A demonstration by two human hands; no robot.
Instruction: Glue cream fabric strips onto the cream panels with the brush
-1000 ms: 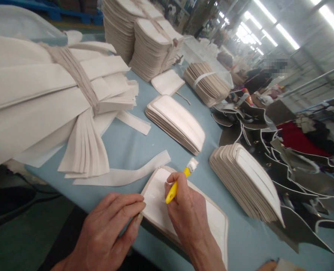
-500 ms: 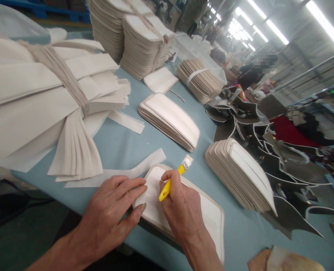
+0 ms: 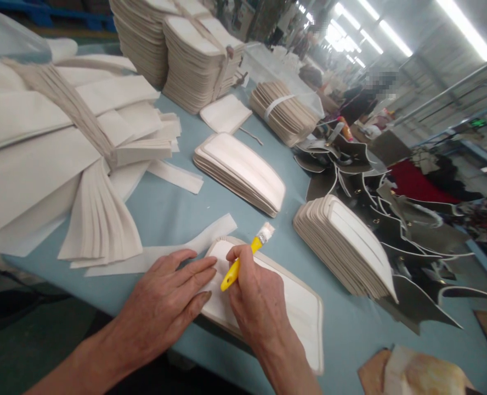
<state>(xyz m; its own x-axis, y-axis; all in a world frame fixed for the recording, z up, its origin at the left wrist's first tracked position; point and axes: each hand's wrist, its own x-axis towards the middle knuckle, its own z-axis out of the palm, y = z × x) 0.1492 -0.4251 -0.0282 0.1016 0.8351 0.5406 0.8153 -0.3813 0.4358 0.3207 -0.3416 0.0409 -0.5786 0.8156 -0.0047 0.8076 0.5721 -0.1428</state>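
Note:
A cream panel with rounded corners and a raised edge lies at the table's front edge. My left hand rests at its left end, fingers stretched out over the surface and holding nothing. In my right hand, closed above the middle of the panel, is a small paintbrush with a yellow handle. Its pale bristles point up and away from the panel. My right fingertips are partly hidden behind the hand. Just beyond the left hand lies a thin white strip.
A short stack of panels lies beyond, with a leaning row of panels to the right. Tied cream strips cover the left; tall bundles stand behind. Dark pieces with white edges and a stained container are at right.
My right hand and the brush have shifted slightly left over the panel. The left fingers have spread a little. The whole view has also shifted slightly.

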